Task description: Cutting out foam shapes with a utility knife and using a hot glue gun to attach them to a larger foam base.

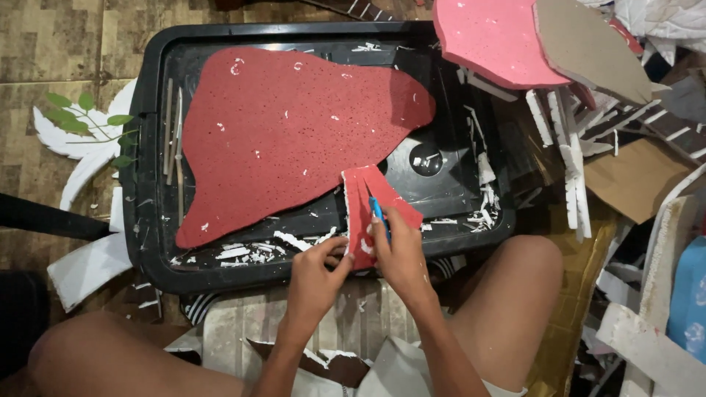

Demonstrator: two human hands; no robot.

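- Blue tool [378,211]: only a short blue strip shows above the right hand [401,250]; the rest is covered by the fingers, kind not determinable.
- Small red foam piece [368,213]: lower end hidden behind both hands.
- Left hand [318,276]: fingertips concealed behind that piece.
- Pink foam sheet [493,37], at 1 o'clock: cut off by top edge, partly covered by a brown cardboard piece [588,48].
- Blue object [691,294], at 4 o'clock: cut by right edge, unidentifiable.

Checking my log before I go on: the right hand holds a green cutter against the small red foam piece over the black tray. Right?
Not quite: the cutter is blue, not green, as the head view shows. The right hand does hold it against the small red foam piece over the black tray.
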